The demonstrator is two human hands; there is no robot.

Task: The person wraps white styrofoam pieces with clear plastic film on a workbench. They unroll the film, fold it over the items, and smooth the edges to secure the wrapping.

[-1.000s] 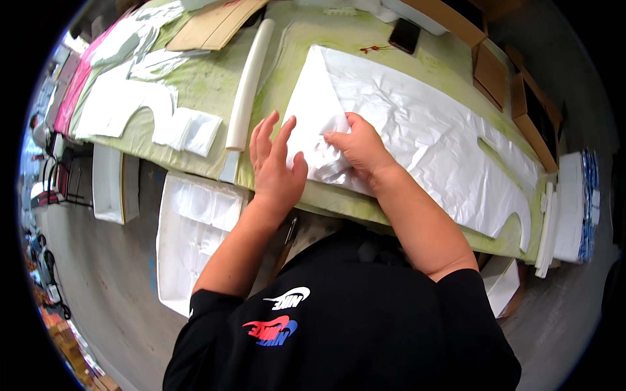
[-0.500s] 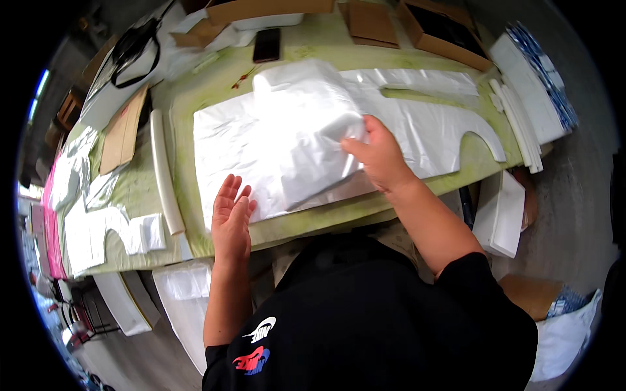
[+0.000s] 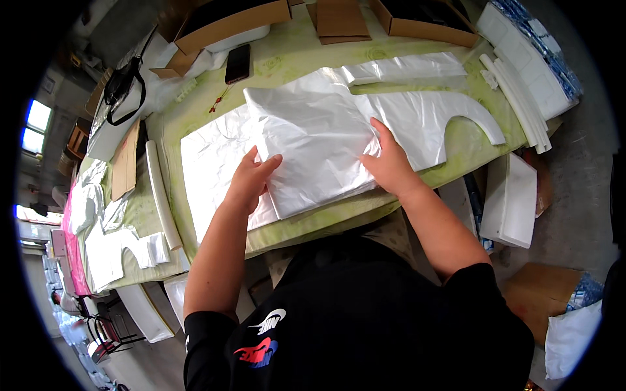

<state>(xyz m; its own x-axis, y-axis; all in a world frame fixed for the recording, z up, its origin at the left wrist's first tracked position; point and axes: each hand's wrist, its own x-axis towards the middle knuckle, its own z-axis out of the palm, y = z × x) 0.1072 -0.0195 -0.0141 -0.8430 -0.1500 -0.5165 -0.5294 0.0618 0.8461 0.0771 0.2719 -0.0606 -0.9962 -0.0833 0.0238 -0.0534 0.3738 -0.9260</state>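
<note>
A window [image 3: 37, 126] lights the far left of a workroom with a grey floor, and a long table under a pale green patterned cloth [image 3: 287, 49] spans the middle. On its left part, pink material [image 3: 75, 247] hangs at the end, then come cut white plastic pieces [image 3: 134, 249], a flattened brown carton [image 3: 125, 163] and a slim white roll [image 3: 163, 195] lying roughly near to far.

Right of the roll lies the white plastic sheet [image 3: 313, 143], its long axis running left to right, with a folded-over, creased layer on its left and middle part. The left hand [image 3: 250, 179] is at that layer's left edge, thumb over the film and apart from the forefinger; the other fingers are largely hidden, so whether they pinch it I cannot tell. Beyond, a dark phone [image 3: 238, 64] lies near a small red cord [image 3: 216, 102].

The layer sits directly between the hands. The right hand [image 3: 391, 163] touches its right edge, thumb and forefinger spread; a grip underneath cannot be made out. This hand is the nearer to the sheet's right end, where a strip and a curved cut-out show. Farther right are an open brown box [image 3: 424, 26], white tubes [image 3: 515, 101] and, below the table, a white bin [image 3: 510, 202].
</note>
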